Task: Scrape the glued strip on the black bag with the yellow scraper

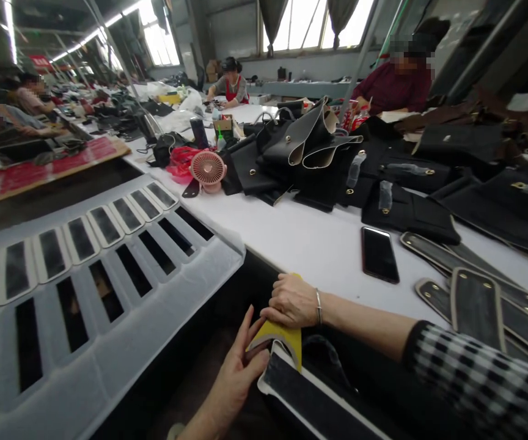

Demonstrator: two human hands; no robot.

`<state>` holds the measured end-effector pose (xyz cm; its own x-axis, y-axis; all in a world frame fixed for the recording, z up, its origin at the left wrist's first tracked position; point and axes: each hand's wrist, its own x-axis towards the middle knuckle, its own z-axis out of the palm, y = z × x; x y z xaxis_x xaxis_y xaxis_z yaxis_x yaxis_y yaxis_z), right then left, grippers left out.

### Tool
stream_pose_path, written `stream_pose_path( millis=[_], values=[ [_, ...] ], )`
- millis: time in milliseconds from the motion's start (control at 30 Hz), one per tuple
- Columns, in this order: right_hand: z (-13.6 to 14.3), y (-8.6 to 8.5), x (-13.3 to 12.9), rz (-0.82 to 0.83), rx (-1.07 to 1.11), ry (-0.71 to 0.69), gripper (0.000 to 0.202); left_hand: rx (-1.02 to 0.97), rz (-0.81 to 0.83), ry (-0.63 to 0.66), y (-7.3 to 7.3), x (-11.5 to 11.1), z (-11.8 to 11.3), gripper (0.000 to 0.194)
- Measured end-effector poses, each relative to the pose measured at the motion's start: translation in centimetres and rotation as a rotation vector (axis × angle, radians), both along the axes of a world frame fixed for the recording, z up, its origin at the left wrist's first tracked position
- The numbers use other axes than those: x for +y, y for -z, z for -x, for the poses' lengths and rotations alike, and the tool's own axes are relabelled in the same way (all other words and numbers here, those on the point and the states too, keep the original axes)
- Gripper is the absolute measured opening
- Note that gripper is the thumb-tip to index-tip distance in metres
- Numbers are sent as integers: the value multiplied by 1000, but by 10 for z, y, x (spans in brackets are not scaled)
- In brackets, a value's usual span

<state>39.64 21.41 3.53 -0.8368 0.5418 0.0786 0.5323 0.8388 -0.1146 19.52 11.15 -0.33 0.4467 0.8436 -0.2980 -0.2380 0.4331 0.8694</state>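
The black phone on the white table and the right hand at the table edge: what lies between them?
In the head view, only bare white table lies between the black phone and the right hand; nothing else lies there.
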Motion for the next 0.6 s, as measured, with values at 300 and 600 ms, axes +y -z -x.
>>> stream_pose_path(
  millis=[300, 600],
  values=[
    [9, 4, 10, -39, -17, -154, 56, 265, -167, 37, -12, -2, 1, 59],
    [12, 0, 15, -14, -37, -246, 53, 412, -180, 58, -13, -8, 2, 58]
  ],
)
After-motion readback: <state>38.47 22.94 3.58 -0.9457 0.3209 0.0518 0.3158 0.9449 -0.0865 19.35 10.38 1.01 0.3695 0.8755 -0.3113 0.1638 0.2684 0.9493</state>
